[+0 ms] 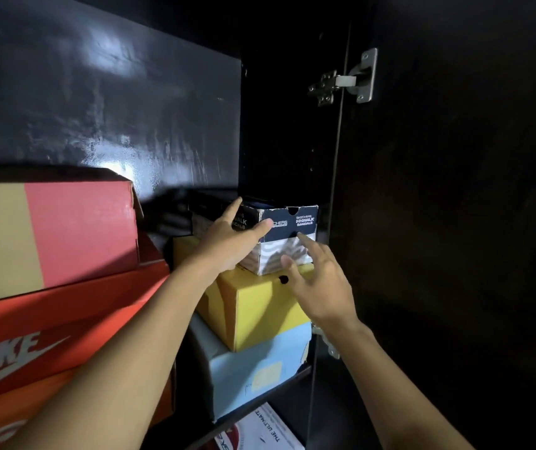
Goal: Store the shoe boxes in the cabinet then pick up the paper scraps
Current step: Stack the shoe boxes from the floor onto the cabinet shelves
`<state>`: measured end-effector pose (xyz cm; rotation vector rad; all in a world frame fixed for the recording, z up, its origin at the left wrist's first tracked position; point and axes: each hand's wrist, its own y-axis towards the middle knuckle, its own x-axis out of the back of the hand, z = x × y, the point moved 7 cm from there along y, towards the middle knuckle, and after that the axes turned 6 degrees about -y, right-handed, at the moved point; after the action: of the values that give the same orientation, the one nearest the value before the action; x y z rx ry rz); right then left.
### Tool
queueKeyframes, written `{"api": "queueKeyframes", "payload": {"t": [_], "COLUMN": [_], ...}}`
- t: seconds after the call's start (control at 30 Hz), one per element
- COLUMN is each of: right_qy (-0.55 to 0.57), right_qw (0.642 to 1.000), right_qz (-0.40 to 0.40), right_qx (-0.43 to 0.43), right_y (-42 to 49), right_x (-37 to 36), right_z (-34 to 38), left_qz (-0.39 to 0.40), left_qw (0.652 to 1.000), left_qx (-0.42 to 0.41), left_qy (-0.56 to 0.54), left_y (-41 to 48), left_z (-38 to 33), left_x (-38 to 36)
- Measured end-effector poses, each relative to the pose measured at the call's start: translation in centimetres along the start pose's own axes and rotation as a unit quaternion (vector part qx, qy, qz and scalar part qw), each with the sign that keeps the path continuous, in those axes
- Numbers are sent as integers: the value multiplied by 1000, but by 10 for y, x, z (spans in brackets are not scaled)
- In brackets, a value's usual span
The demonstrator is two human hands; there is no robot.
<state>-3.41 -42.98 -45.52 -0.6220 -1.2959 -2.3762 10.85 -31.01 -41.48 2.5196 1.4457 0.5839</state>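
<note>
A dark blue and white Skechers shoe box (287,237) sits upside down on top of a yellow box (260,306) inside the dark cabinet (286,131). My left hand (231,238) rests flat against the blue box's left front corner, fingers straight, thumb on its front face. Fingers spread, my right hand (317,280) touches the lower front face of that box with its fingertips. The yellow box stands on a light blue box (253,375).
A stack of red and orange Nike boxes (49,287) fills the left of the shelf. A white box (270,430) lies on the shelf below. The open cabinet door (455,190) with a metal hinge (344,81) stands at the right.
</note>
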Motion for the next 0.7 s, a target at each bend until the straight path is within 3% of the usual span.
{"api": "queueKeyframes", "payload": {"t": [0.27,0.37,0.43,0.53,0.6,0.7], "right_qy": [-4,8,-34,-90,-75,56], "right_qw": [998,979,940,892,899,949], "right_qz": [-67,-194,-328,-442,-429,-288], "right_qx": [3,53,88,32,-35,-114], "right_y": [-54,-81,-103,-124,-123,-110], "right_x": [104,167,212,256,270,270], "right_z": [-11,-11,-14,-30,-47,-73], "left_qz": [-53,-88,-83,-36,7,58], "left_qw": [999,996,995,990,983,972], "left_qx": [12,-9,-54,-133,-178,-227], "left_qy": [-2,32,19,-29,-39,-21], "left_y": [-35,-59,-80,-113,-136,-167], "left_z": [-22,-49,-73,-110,-130,-153], "left_x": [-19,-31,-47,-76,-95,-119]}}
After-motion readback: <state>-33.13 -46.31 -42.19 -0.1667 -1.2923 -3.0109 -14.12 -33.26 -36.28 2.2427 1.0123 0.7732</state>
